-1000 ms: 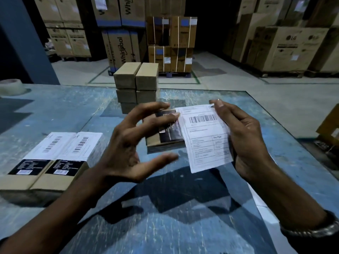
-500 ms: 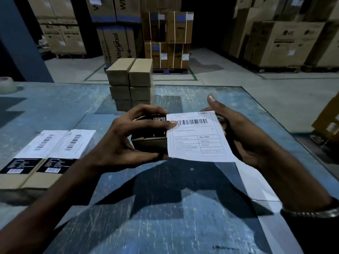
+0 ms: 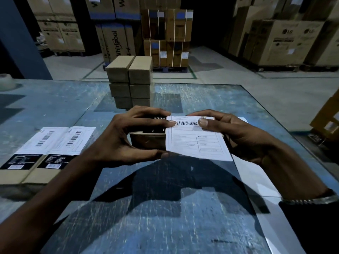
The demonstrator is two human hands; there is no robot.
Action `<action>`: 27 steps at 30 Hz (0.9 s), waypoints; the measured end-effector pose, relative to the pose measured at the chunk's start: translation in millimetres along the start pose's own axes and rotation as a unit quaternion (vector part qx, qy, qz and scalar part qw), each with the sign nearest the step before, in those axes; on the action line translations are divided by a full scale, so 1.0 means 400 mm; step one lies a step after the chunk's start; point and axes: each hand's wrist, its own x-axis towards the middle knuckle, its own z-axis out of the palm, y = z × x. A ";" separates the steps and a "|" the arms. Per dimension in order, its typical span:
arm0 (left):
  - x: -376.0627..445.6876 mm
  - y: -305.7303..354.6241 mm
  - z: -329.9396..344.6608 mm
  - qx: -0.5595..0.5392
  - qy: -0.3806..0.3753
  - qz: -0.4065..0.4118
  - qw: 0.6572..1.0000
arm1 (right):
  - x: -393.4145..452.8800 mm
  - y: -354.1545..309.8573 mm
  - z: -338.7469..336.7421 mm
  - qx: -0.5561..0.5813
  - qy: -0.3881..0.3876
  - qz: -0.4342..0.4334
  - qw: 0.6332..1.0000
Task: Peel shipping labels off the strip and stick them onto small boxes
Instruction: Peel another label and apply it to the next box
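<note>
Both hands' fingers (image 3: 202, 122) pinch label (image 3: 197, 142) over small box (image 3: 148, 142).

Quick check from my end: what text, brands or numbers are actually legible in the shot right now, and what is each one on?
"Whirlpool": tall carton behind the table.
"LG": big cartons at far right.
"Pre Paid": shipping label held over the small box.
Barcodes and fine print on all labels, including the two labelled boxes: too small to read.

hidden: your left hand (image 3: 126, 138) covers much of the small box (image 3: 148, 142) | blurred: label (image 3: 198, 142) fine print unreadable | cut off: tape roll (image 3: 6, 82) at left edge
</note>
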 end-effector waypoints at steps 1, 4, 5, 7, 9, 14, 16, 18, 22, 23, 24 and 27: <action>0.001 0.004 -0.001 -0.018 0.006 -0.007 1.000 | 0.000 0.000 0.001 -0.004 0.005 -0.006 1.000; 0.001 0.016 -0.001 -0.056 0.018 -0.018 0.998 | 0.003 0.001 0.000 -0.049 0.028 -0.038 0.998; 0.002 0.019 -0.001 -0.060 0.022 -0.019 0.998 | 0.003 0.003 -0.002 -0.058 0.034 -0.054 0.996; 0.005 0.019 0.001 -0.076 0.031 -0.022 0.996 | 0.002 0.002 0.000 -0.060 0.038 -0.084 0.994; 0.008 0.017 0.001 -0.093 0.036 -0.027 0.995 | -0.003 -0.004 0.011 -0.051 0.041 -0.101 0.993; 0.005 0.021 0.002 -0.136 0.025 -0.060 0.989 | -0.012 -0.010 0.014 -0.061 0.041 -0.083 0.994; 0.006 0.024 0.005 -0.143 0.022 -0.065 0.987 | -0.010 -0.007 0.010 -0.063 0.039 -0.077 0.994; 0.007 0.027 0.006 -0.146 0.024 -0.068 0.987 | -0.008 -0.005 0.007 -0.058 0.040 -0.075 0.995; 0.006 0.035 0.004 -0.155 0.023 -0.088 0.984 | -0.008 -0.004 0.005 -0.066 0.014 -0.080 0.994; 0.006 0.038 0.003 -0.159 0.021 -0.095 0.982 | -0.007 -0.003 0.004 -0.068 0.010 -0.082 0.994; 0.005 0.041 0.003 -0.164 0.019 -0.102 0.981 | -0.007 -0.003 0.004 -0.067 0.010 -0.082 0.994; 0.007 0.051 0.002 -0.177 0.018 -0.122 0.976 | -0.006 0.001 0.000 -0.070 0.001 -0.090 0.993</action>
